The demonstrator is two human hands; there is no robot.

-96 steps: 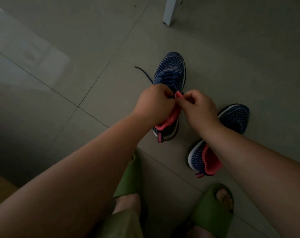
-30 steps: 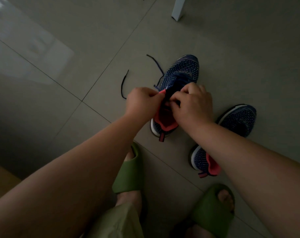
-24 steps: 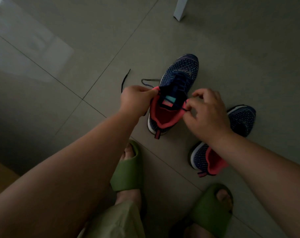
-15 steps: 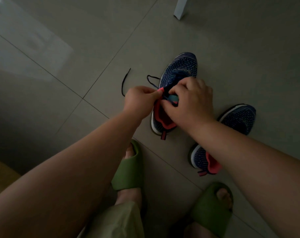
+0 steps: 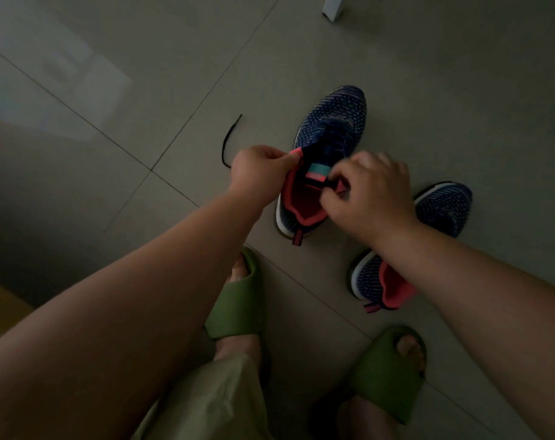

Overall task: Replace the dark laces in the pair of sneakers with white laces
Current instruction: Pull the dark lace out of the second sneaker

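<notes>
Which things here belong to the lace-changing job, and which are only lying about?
Part of the job:
- sneaker being worked on, its collar pinched by the left hand
- dark lace, one end trailing on the floor
- right hand, pinching at the sneaker's right edge
- second sneaker, waiting

Just there:
- green slippers, on the person's feet
- white furniture leg

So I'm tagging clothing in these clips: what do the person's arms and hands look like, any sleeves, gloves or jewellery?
Both forearms are bare right up to the picture's edge, with no sleeve in view. The left hand and right hand wear no gloves, and no watch, ring or bracelet shows. The dim light could hide something small.
</notes>
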